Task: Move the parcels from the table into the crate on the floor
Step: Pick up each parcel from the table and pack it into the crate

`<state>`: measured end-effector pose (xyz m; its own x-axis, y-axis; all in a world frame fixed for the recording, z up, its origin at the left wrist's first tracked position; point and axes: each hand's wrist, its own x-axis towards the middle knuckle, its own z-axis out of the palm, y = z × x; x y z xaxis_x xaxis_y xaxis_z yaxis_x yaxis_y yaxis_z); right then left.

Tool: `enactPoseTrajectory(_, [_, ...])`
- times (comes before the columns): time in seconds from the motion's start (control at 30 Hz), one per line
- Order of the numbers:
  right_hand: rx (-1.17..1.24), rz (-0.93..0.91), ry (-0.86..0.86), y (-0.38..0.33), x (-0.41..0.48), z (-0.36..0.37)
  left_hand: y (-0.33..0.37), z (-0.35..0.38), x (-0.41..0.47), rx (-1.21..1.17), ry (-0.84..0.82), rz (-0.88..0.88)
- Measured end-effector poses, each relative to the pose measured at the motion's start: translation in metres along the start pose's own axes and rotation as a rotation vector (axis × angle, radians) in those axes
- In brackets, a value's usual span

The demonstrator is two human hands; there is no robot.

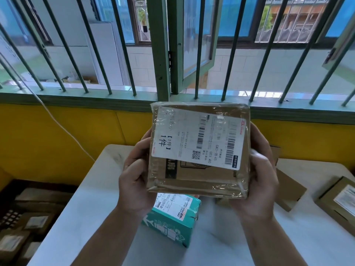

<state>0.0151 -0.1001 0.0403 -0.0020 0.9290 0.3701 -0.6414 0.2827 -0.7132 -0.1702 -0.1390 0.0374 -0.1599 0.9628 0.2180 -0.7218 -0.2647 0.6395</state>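
Note:
I hold a brown cardboard parcel (199,177), wrapped in clear tape and bearing a white shipping label, up above the white table (92,204). My left hand (134,181) grips its left edge and my right hand (257,181) grips its right edge. Under the raised parcel a teal box (172,219) lies on the table. Two more brown parcels sit on the right, one (290,191) partly behind my right hand, the other (338,202) at the table's edge. The dark crate (7,215) stands on the floor at lower left with several parcels inside.
A yellow wall and a green barred window run behind the table. A white cable (63,127) hangs down the wall to the left of the table.

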Motion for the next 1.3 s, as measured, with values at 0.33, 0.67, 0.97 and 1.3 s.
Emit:
enactPoseTrajectory(0.33, [0.008, 0.554, 0.083, 0.049, -0.019, 0.011, -0.002, -0.049, -0.059, 0.324, 0.221, -0.005])
enactPoseTrajectory(0.67, [-0.159, 0.75, -0.12, 0.145, -0.117, 0.139, 0.102, -0.135, -0.192, 0.561, 0.746, 0.039])
enactPoseTrajectory(0.97, [-0.358, 0.9, -0.373, 0.245, -0.257, 0.301, 0.242, -0.237, -0.321, 0.66, 1.11, 0.03])
enactPoseTrajectory(1.3, [-0.59, 0.971, -0.621, 0.352, -0.303, 0.387, 0.314, -0.364, -0.338, 0.707, 1.207, -0.073])
